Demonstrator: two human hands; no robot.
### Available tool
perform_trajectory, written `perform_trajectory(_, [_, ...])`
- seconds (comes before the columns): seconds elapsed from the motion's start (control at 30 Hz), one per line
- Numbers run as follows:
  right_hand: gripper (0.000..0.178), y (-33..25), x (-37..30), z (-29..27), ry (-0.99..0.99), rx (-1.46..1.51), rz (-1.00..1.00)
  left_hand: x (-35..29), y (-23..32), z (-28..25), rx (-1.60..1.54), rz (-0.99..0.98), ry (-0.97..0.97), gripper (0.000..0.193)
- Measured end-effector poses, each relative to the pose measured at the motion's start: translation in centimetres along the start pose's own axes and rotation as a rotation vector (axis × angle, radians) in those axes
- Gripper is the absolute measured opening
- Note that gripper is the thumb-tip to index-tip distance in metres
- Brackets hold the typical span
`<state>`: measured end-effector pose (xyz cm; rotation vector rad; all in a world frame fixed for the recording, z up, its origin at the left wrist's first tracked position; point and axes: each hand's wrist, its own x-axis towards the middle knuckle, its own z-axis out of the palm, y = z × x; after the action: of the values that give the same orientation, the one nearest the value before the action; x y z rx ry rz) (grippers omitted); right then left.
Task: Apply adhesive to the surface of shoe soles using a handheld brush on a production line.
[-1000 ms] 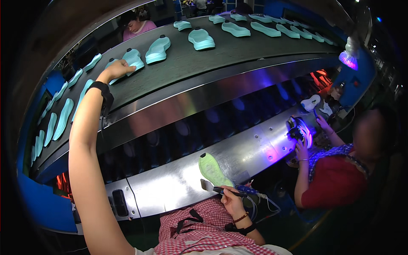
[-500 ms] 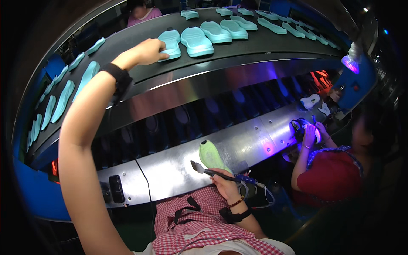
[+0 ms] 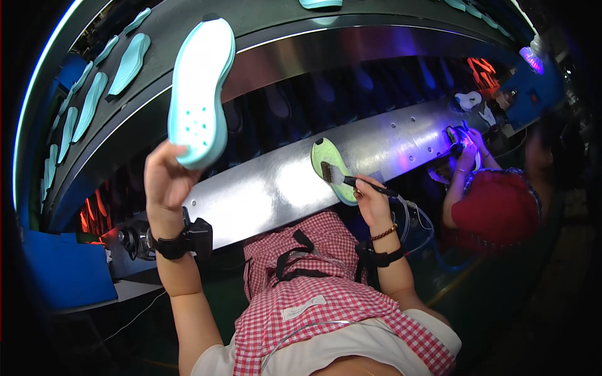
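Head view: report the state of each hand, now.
Left hand: closed on the lower end of a raised light-blue shoe sole.
Right hand: closed on the handle of a brush.

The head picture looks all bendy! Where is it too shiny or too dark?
In the head view, the conveyor belt's edge curves from fisheye distortion; also in the head view, the raised turquoise sole looks washed out almost white, the metal shelf has white glare, and the lower corners go nearly black.
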<state>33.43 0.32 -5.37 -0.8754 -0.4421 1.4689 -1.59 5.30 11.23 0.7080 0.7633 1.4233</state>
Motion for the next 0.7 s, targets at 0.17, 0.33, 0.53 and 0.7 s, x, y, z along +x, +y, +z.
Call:
perform_trajectory(0.17, [0.018, 0.2, -0.6, 1.7, -0.005, -0.051, -0.025, -7.1, -6.5, -2.3, -0.136, -0.046, -0.283, 0.078])
perform_trajectory(0.33, [0.018, 1.2, -0.9, 4.6, -0.187, -0.103, 0.017, -8.0, -14.7, -7.6, -0.467, -0.474, -0.27, 0.079])
perform_trajectory(0.53, [0.021, 4.5, -0.4, 11.0, -0.473, -0.361, 0.03, -8.2, -15.6, -5.3, -0.595, -0.405, -0.241, 0.095])
perform_trajectory(0.7, [0.018, 5.9, 0.6, 14.5, -0.478, -0.434, 0.041, -8.2, -16.4, -5.4, -0.6, -0.315, -0.185, 0.081])
